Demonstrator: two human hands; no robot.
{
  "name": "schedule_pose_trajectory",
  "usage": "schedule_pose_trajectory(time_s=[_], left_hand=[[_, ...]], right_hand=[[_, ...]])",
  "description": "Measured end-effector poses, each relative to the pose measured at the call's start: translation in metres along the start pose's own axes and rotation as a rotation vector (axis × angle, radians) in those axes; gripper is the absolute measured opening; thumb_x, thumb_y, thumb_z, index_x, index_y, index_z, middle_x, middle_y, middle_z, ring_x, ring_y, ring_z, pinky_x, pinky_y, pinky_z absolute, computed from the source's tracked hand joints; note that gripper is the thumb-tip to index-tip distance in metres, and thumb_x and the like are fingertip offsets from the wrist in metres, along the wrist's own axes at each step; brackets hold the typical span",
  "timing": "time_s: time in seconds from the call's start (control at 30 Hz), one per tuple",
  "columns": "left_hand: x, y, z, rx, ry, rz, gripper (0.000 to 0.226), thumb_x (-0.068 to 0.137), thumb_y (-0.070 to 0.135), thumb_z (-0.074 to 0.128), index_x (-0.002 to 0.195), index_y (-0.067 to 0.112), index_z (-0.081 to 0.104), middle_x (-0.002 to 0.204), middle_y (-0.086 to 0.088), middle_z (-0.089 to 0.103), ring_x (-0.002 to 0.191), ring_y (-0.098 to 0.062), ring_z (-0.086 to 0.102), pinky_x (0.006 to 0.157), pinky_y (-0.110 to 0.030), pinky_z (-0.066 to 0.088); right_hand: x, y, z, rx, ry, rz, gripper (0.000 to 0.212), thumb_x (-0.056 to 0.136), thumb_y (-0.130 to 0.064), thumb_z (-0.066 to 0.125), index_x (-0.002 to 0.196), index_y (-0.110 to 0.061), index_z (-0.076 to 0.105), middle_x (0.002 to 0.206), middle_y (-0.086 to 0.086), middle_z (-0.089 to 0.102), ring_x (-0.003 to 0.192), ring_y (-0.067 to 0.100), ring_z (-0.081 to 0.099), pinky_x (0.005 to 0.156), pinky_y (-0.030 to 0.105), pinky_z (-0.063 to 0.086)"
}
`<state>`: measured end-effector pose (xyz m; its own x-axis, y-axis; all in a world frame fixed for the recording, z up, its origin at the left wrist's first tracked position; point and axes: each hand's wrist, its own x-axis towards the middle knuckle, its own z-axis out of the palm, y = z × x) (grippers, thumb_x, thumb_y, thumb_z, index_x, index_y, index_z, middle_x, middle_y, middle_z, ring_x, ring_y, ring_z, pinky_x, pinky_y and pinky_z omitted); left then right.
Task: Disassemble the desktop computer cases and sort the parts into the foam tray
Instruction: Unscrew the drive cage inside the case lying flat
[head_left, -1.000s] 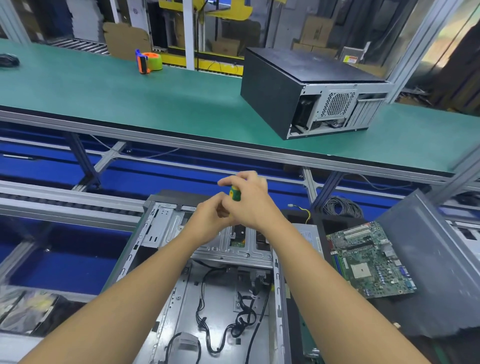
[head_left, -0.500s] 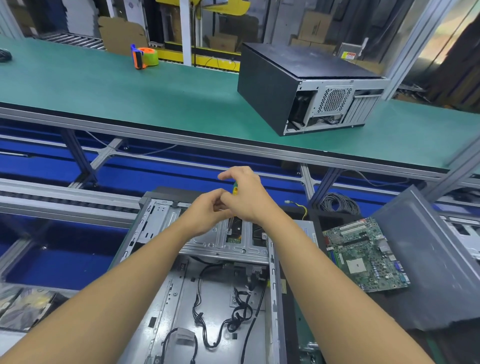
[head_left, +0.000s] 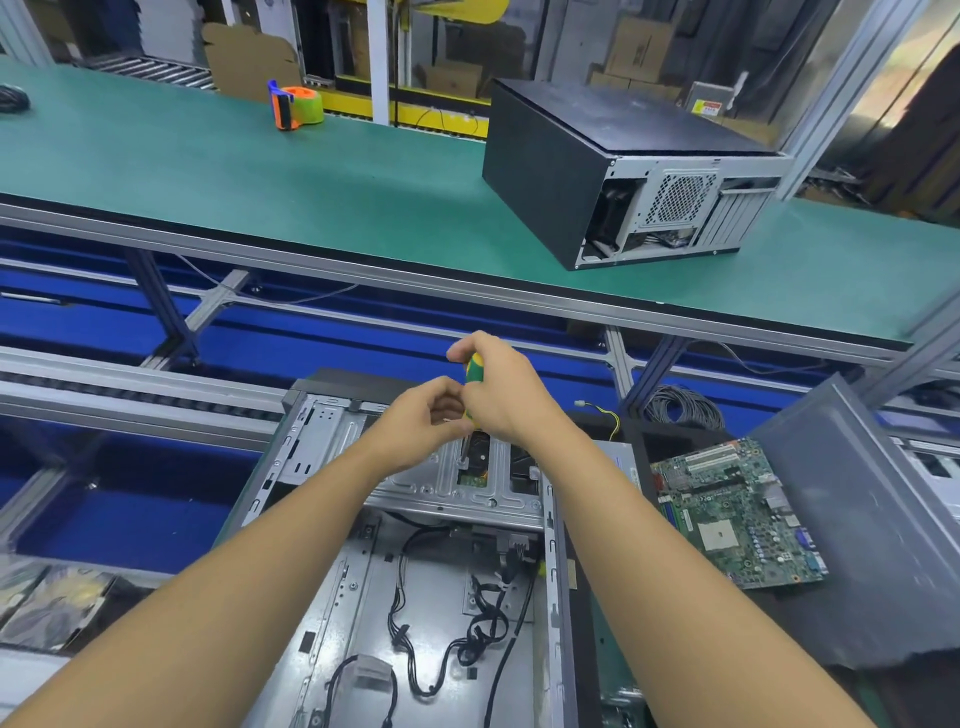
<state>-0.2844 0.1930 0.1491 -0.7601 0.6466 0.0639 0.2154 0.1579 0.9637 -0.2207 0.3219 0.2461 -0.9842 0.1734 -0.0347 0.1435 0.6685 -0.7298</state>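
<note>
Screwdriver (head_left: 472, 370) upright at centre frame over open case (head_left: 322, 441), right hand (head_left: 506, 397) clamped round handle to turn, left hand (head_left: 421, 423) pinching its lower end, presumably steadying tip on drive cage (head_left: 457, 493).

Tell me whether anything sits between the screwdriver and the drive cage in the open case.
Nothing visible does. The right hand grips the screwdriver, the left hand pinches it lower down, and its shaft reaches straight down to the drive cage.
</note>
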Motion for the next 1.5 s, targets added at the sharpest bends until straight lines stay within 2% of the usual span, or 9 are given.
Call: schedule_pose_trajectory(time_s=[0.2, 0.37, 0.47, 0.57, 0.7, 0.97, 1.07, 1.2, 1.5], left_hand=[[0.003, 0.008, 0.007, 0.114, 0.05, 0.01, 0.018, 0.068, 0.048, 0.074, 0.081, 0.043, 0.064, 0.083, 0.004, 0.064, 0.071, -0.005, 0.057, 0.065, -0.028, 0.05], [0.001, 0.011, 0.008, 0.036, -0.021, 0.057, 0.027, 0.085, 0.023, 0.075, 0.087, 0.05, 0.07, 0.091, 0.023, 0.066, 0.082, 0.007, 0.062, 0.073, -0.01, 0.048], [0.0, 0.006, 0.002, 0.065, -0.031, 0.008, 0.037, 0.093, 0.013, 0.068, 0.085, 0.049, 0.07, 0.085, 0.022, 0.072, 0.08, 0.007, 0.064, 0.072, -0.009, 0.044], [0.002, 0.004, 0.007, 0.072, -0.016, -0.016, 0.021, 0.088, 0.018, 0.073, 0.088, 0.037, 0.065, 0.082, 0.017, 0.071, 0.078, 0.0, 0.065, 0.071, -0.017, 0.048], [0.008, 0.005, 0.016, 0.215, 0.049, -0.043, 0.033, 0.065, 0.052, 0.072, 0.082, 0.03, 0.054, 0.068, 0.023, 0.061, 0.061, 0.004, 0.054, 0.056, -0.011, 0.04], [-0.007, -0.031, -0.011, 0.636, -0.101, -0.073, 0.023, 0.083, 0.024, 0.08, 0.103, 0.024, 0.068, 0.099, 0.006, 0.064, 0.082, -0.009, 0.058, 0.074, -0.015, 0.043], [-0.009, -0.035, -0.004, 0.71, -0.099, -0.048, 0.026, 0.087, 0.027, 0.076, 0.111, 0.019, 0.074, 0.097, 0.004, 0.063, 0.085, -0.01, 0.056, 0.077, -0.018, 0.041], [-0.007, -0.03, 0.005, 0.771, -0.074, -0.04, 0.019, 0.088, 0.034, 0.074, 0.105, 0.026, 0.077, 0.09, 0.007, 0.06, 0.087, -0.013, 0.058, 0.08, -0.03, 0.047], [-0.005, -0.027, 0.025, 0.854, 0.045, -0.093, 0.015, 0.087, 0.04, 0.072, 0.085, 0.025, 0.074, 0.089, 0.007, 0.06, 0.083, -0.016, 0.061, 0.064, -0.03, 0.043]], right_hand=[[0.0, 0.003, 0.01, -0.163, 0.177, -0.029, 0.03, 0.094, -0.048, 0.062, 0.117, -0.029, 0.059, 0.112, -0.004, 0.035, 0.113, 0.017, 0.036, 0.084, 0.035, 0.043], [0.002, 0.003, 0.006, -0.106, 0.139, -0.04, 0.038, 0.097, -0.011, 0.055, 0.132, -0.024, 0.051, 0.124, -0.003, 0.049, 0.118, 0.021, 0.042, 0.083, 0.031, 0.037], [0.003, 0.003, 0.002, 0.008, 0.066, -0.014, 0.042, 0.088, 0.0, 0.05, 0.121, -0.026, 0.052, 0.12, -0.007, 0.049, 0.113, 0.017, 0.047, 0.085, 0.032, 0.043], [0.001, 0.004, 0.006, -0.006, 0.073, 0.002, 0.024, 0.091, -0.024, 0.059, 0.115, -0.027, 0.053, 0.116, -0.008, 0.039, 0.117, 0.017, 0.038, 0.087, 0.035, 0.041], [0.0, 0.003, 0.013, -0.287, 0.259, 0.063, 0.047, 0.089, -0.06, 0.062, 0.113, -0.022, 0.048, 0.113, -0.003, 0.037, 0.105, 0.018, 0.04, 0.072, 0.037, 0.041], [-0.001, 0.005, 0.004, -0.1, 0.149, 0.027, 0.038, 0.091, 0.0, 0.054, 0.122, -0.021, 0.047, 0.125, -0.001, 0.046, 0.11, 0.024, 0.046, 0.076, 0.034, 0.038], [-0.004, 0.005, 0.004, -0.06, 0.052, 0.026, 0.037, 0.088, -0.003, 0.055, 0.114, -0.028, 0.045, 0.122, -0.002, 0.04, 0.11, 0.024, 0.043, 0.076, 0.037, 0.044], [-0.008, 0.007, 0.006, -0.173, 0.122, -0.032, 0.02, 0.095, -0.038, 0.062, 0.106, -0.028, 0.049, 0.113, -0.002, 0.046, 0.1, 0.022, 0.046, 0.073, 0.035, 0.038], [-0.02, 0.01, 0.004, -0.105, 0.141, -0.13, 0.024, 0.098, -0.006, 0.051, 0.115, -0.023, 0.053, 0.118, -0.006, 0.047, 0.089, 0.012, 0.049, 0.075, 0.03, 0.041]])
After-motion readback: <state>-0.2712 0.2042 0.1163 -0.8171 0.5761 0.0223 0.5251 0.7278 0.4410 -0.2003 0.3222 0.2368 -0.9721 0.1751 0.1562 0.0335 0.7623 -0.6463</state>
